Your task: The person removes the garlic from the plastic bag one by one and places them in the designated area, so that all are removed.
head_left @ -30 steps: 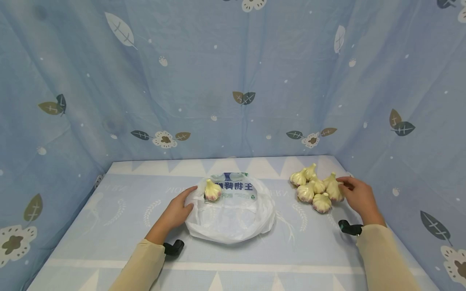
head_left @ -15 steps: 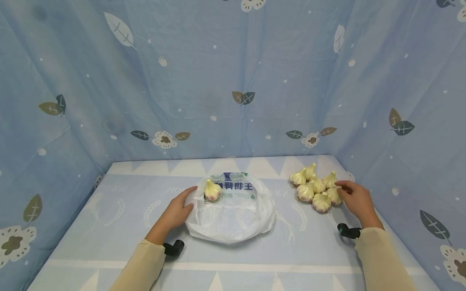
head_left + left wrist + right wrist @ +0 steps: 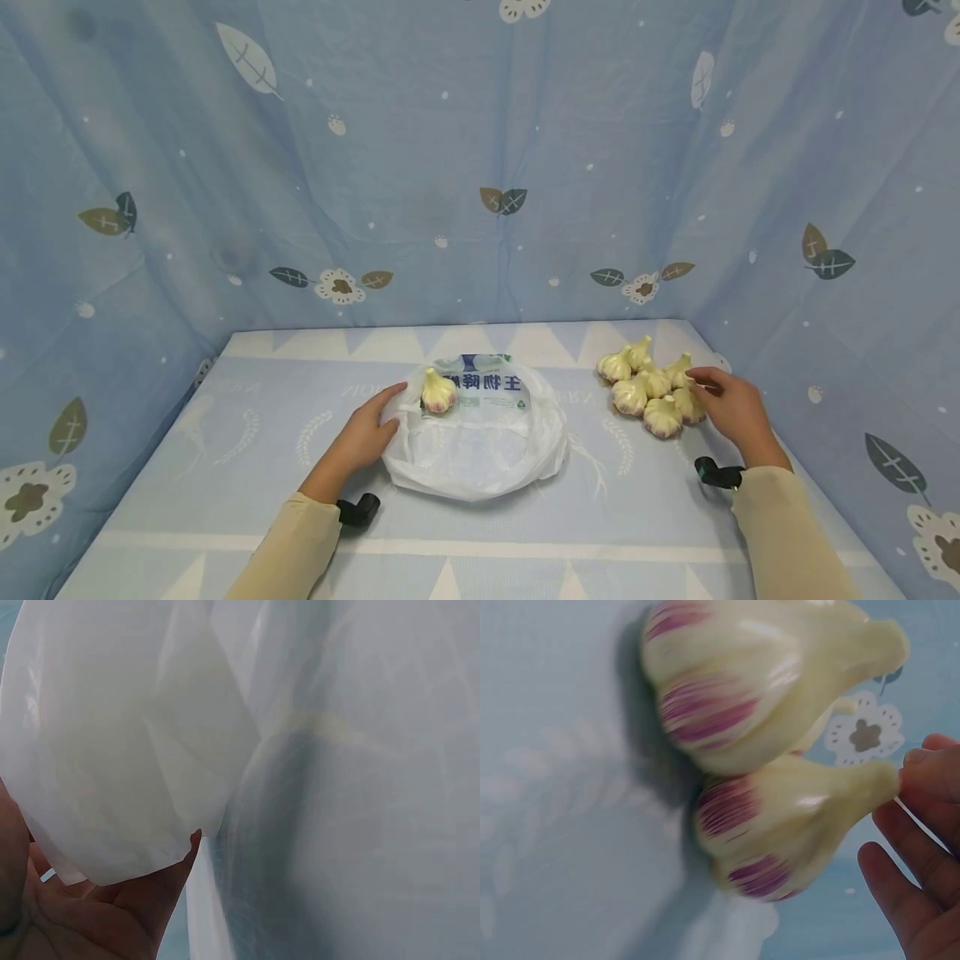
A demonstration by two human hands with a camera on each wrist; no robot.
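Note:
My left hand [image 3: 366, 431] grips the left rim of a white plastic bag [image 3: 472, 479], which stands with its mouth spread wide. In the left wrist view the bag's film [image 3: 112, 750] lies between thumb and fingers. One garlic bulb [image 3: 438, 392] with a purple-streaked base shows inside the bag's left side. At the right, my right hand [image 3: 737, 415] is at the near right bulb of a garlic cluster. Its fingertips pinch the stem of that garlic bulb [image 3: 772, 832] in the right wrist view, and another bulb [image 3: 727, 690] lies against it.
Several more garlic bulbs [image 3: 628, 396] sit close together at the table's back right. A pale blue patterned cloth covers the table [image 3: 480, 533]. Blue printed curtains [image 3: 420, 150] rise behind and at both sides.
The right hand has shifted slightly left, and the bulb at its fingertips has settled apart from the one behind it. The left hand and the bag stay put.

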